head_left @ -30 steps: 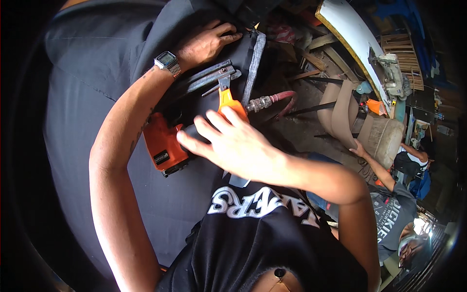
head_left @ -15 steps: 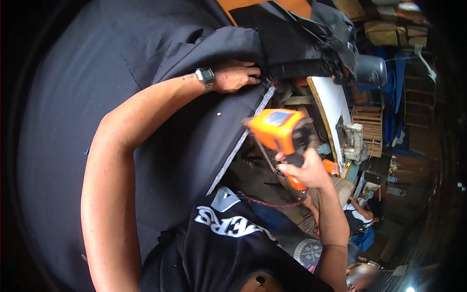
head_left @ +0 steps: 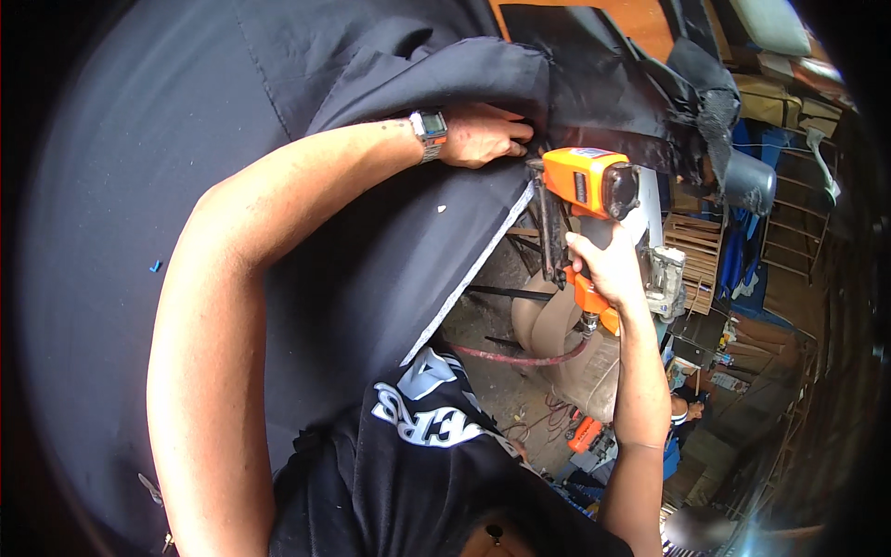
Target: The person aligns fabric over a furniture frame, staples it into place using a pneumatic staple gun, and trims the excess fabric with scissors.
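Note:
My right hand [head_left: 605, 262] is wrapped round the dark grip of an orange pneumatic staple gun [head_left: 580, 176]. The gun's nose sits at the fabric's edge, close to my left fingertips; whether it touches is hard to tell. A red air hose [head_left: 520, 358] runs from the base of its handle. My left hand [head_left: 484, 136], with a watch [head_left: 431, 130] on its wrist, grips the black fabric [head_left: 353, 251] at the far end of the edge, fingers curled and partly hidden in a fold. A pale grey strip [head_left: 473, 278] lines that edge.
Loose black sheeting [head_left: 603, 74] lies over an orange-brown panel beyond my hands. A dark cylinder [head_left: 750, 181] juts out at the right. Below stand slatted wood [head_left: 691, 260] and an orange machine [head_left: 585, 433] on the floor. Another person [head_left: 685, 408] is farther right.
The staple gun in my right hand has moved up and away from me, to the fabric's edge beside my left fingers. My left hand keeps its hold; the whole view has shifted slightly.

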The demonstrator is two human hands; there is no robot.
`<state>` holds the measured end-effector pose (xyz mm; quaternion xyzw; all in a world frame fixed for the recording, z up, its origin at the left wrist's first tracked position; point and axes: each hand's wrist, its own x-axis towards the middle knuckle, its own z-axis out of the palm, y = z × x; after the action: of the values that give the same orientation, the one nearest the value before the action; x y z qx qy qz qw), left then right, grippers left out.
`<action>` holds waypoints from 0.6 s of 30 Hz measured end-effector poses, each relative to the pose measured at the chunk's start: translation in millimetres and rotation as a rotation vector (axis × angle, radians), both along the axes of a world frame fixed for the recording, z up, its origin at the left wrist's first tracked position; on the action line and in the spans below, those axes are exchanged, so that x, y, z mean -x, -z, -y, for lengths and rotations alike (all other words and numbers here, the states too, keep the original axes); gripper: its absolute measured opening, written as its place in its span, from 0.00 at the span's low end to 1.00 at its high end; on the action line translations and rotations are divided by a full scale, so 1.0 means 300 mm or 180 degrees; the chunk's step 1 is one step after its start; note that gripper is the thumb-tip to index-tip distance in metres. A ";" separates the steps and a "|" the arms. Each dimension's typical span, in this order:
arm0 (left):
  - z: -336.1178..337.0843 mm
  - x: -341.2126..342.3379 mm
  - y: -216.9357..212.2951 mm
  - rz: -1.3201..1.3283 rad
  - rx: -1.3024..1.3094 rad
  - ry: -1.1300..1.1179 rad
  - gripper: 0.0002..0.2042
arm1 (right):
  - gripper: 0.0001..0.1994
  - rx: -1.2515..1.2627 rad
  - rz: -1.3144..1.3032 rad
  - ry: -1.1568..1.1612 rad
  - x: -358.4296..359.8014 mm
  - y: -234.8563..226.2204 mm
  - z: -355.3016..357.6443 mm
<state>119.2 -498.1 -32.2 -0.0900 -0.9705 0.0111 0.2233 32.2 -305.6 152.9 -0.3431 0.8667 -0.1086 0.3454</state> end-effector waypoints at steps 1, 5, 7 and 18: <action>-0.001 0.002 -0.011 0.0059 -0.0169 0.0041 0.20 | 0.11 0.0174 -0.0129 0.0006 0.003 0.009 -0.012; 0.002 -0.028 -0.016 -0.0058 -0.0667 0.0122 0.19 | 0.13 0.0245 -0.0080 -0.0038 0.006 0.012 -0.010; -0.004 -0.043 -0.031 -0.0053 -0.1020 0.0099 0.19 | 0.14 0.0434 0.0093 -0.0111 0.014 0.027 -0.017; -0.029 -0.020 -0.009 -0.0244 -0.1476 0.0112 0.13 | 0.12 -0.0334 -0.0630 0.0021 -0.082 0.014 0.061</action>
<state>125.1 -489.5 -29.5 -0.0527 -0.9362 -0.2126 0.2748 56.8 -324.1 148.8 -0.3308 0.9022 -0.0299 0.2753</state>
